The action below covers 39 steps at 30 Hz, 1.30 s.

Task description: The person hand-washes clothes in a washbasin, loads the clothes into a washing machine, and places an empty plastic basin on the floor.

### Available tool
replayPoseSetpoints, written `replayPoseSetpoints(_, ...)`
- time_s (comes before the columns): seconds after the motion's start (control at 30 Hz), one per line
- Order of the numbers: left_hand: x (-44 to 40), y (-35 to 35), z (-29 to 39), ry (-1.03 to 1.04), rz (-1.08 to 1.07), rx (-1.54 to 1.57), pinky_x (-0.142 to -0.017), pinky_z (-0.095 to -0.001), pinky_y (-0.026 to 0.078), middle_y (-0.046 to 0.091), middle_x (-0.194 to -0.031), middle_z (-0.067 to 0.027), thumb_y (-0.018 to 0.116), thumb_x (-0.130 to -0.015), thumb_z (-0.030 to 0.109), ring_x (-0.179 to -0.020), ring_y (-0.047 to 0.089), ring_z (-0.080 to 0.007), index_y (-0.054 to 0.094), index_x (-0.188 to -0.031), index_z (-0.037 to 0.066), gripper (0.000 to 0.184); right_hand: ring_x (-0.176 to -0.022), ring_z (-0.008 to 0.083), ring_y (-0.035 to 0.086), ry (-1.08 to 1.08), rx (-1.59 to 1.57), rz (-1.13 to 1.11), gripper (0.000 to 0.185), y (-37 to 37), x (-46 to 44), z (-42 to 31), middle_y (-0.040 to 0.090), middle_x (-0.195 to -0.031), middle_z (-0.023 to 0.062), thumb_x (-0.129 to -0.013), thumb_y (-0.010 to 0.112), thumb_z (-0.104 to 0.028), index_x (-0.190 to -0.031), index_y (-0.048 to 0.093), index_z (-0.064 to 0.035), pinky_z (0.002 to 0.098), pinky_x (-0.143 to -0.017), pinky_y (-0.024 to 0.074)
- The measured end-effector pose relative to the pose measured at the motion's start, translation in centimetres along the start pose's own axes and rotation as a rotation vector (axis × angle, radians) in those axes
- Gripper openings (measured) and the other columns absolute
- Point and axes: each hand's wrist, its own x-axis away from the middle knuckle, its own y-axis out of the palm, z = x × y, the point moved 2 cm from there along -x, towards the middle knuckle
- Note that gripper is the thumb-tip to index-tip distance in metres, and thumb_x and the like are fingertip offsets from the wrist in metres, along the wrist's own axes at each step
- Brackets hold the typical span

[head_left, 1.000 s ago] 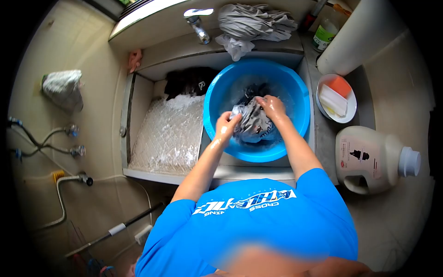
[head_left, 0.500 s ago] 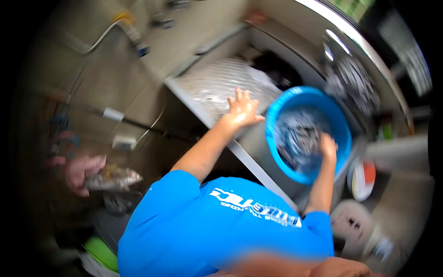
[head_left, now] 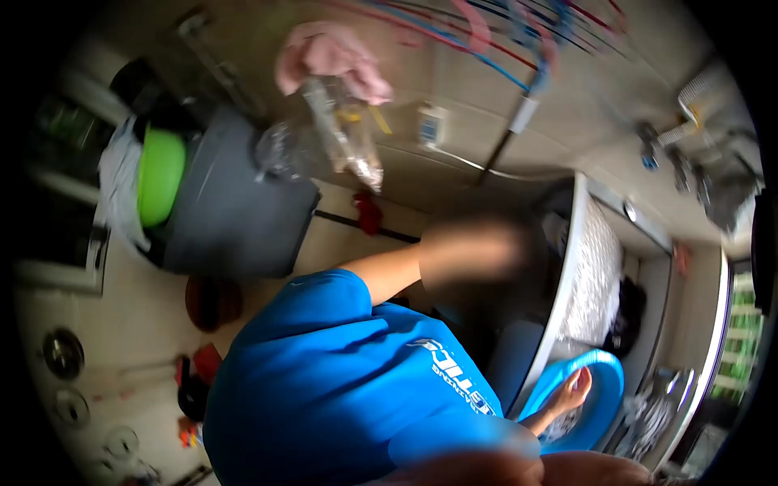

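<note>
A blue basin (head_left: pixel 613 381) stands in the sink at the lower right, with wet cloth (head_left: pixel 565 421) partly visible inside. My right hand (head_left: pixel 574 392) is raised over the basin near its rim, fingers pointing up and apart from the cloth; nothing shows in it. My left hand (head_left: pixel 478 251) reaches out left of the sink, in front of a dark area. A blur covers it, so its fingers and anything they touch are hidden. Closest to that hand is the edge of the sink's ribbed washboard (head_left: pixel 590 271).
Dark clothes (head_left: pixel 628 316) lie in the sink beyond the washboard. A grey bin (head_left: pixel 243 198) and a green bowl (head_left: pixel 160 176) stand at left. Along the wall are a pink cloth (head_left: pixel 332 61), plastic bags (head_left: pixel 344 134), a socket (head_left: pixel 431 125) and several hangers (head_left: pixel 478 53).
The view has swung left. My left hand has moved from above the washboard to beside the sink. My right hand has come up from the wet cloth in the basin.
</note>
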Motion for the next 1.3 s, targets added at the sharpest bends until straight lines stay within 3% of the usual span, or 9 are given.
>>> replayPoseSetpoints(0.2,18.9,-9.2,4.4,-0.717,-0.079,-0.702,-0.067,-0.0305,0.047,0.061,-0.089,-0.012,0.051,-0.085,0.019,-0.075,0.056,-0.0181,0.055,-0.106,0.004,0.026,-0.095,0.0276,0.056,-0.039,0.23,-0.233,0.042,8.1,0.8,-5.4,0.057,-0.106,0.0169,-0.09,0.048,-0.036,-0.113,0.051,-0.0013,0.0335,-0.083,0.0435)
replayPoseSetpoints(0.23,23.6,-9.3,1.7,-0.943,0.179,-0.314,-0.069,-0.0349,0.047,0.061,-0.089,-0.0156,0.054,-0.083,0.021,-0.079,0.058,-0.0256,0.055,-0.104,0.003,0.028,-0.099,0.0312,0.054,-0.051,0.269,-0.226,0.047,9.0,1.4,-6.2,0.055,-0.111,0.019,-0.091,0.044,-0.04,-0.116,0.049,-0.0016,0.0357,-0.084,0.0427)
replayPoseSetpoints(0.27,27.2,-9.4,3.9,-1.047,0.323,-0.506,-0.072,-0.0394,0.047,0.061,-0.092,-0.0162,0.058,-0.08,0.025,-0.083,0.058,-0.0321,0.056,-0.099,0.003,0.029,-0.104,0.0352,0.052,-0.02,0.414,-0.27,0.05,9.0,1.1,-8.2,0.053,-0.115,0.0208,-0.091,0.04,-0.043,-0.119,0.045,-0.0015,0.0379,-0.087,0.041)
replayPoseSetpoints(0.43,42.1,-7.7,5.7,-1.455,0.325,-0.506,-0.075,-0.038,0.047,0.061,-0.098,-0.0152,0.06,-0.078,0.032,-0.09,0.058,-0.03,0.056,-0.105,0.006,0.037,-0.098,0.0342,0.055,0.105,0.44,-0.328,0.046,9.7,0.9,-7.8,0.053,-0.116,0.0197,-0.089,0.044,-0.044,-0.117,0.045,-0.0076,0.0396,-0.083,0.0447)
replayPoseSetpoints(0.8,54.0,-3.4,20.7,-1.42,1.162,-0.318,-0.068,-0.0302,0.047,0.062,-0.089,-0.0093,0.064,-0.078,0.023,-0.075,0.059,-0.017,0.058,-0.1,0.005,0.029,-0.086,0.0253,0.057,-0.114,0.424,-0.248,0.035,14.3,0.8,-7.6,0.058,-0.1,0.0157,-0.087,0.052,-0.029,-0.113,0.048,-0.0052,0.0348,-0.073,0.0479)
replayPoseSetpoints(0.9,57.3,-4.7,23.0,-1.301,1.365,-0.695,-0.068,-0.0275,0.047,0.062,-0.084,-0.0082,0.064,-0.078,0.02,-0.075,0.058,-0.0145,0.06,-0.095,0.005,0.023,-0.085,0.0242,0.057,-0.121,0.421,-0.244,0.033,15.3,1.0,-8.1,0.058,-0.098,0.0148,-0.087,0.053,-0.026,-0.112,0.049,-0.0045,0.0337,-0.072,0.0479)
replayPoseSetpoints(1.03,60.3,-9.5,28.3,-1.053,1.851,-1.084,-0.069,-0.0282,0.047,0.064,-0.083,-0.0085,0.065,-0.078,0.023,-0.075,0.06,-0.0157,0.061,-0.098,0.004,0.028,-0.083,0.0228,0.057,-0.128,0.415,-0.225,0.031,16.8,1.9,-8.8,0.058,-0.096,0.0136,-0.086,0.055,-0.022,-0.11,0.051,-0.0035,0.0324,-0.071,0.0478)
replayPoseSetpoints(1.17,67.0,-17.6,33.9,-0.609,2.263,-1.004,-0.079,-0.0284,0.044,0.063,-0.093,-0.0099,0.068,-0.076,0.026,-0.086,0.058,-0.0164,0.06,-0.102,0.001,0.036,-0.082,0.0214,0.056,-0.157,0.376,-0.176,0.028,18.5,3.7,-9.6,0.059,-0.093,0.0124,-0.085,0.056,-0.018,-0.108,0.052,-0.0025,0.031,-0.069,0.0478)
replayPoseSetpoints(1.3,71.7,-27.7,38.6,-0.441,2.331,-1.227,-0.091,-0.0341,0.039,0.054,-0.113,-0.017,0.074,-0.067,0.037,-0.105,0.051,-0.0263,0.052,-0.116,0.001,0.065,-0.08,0.0199,0.056,-0.225,0.203,-0.192,0.026,20.5,7.1,-10.4,0.059,-0.091,0.0112,-0.084,0.058,-0.015,-0.106,0.053,-0.0016,0.0296,-0.068,0.0477)
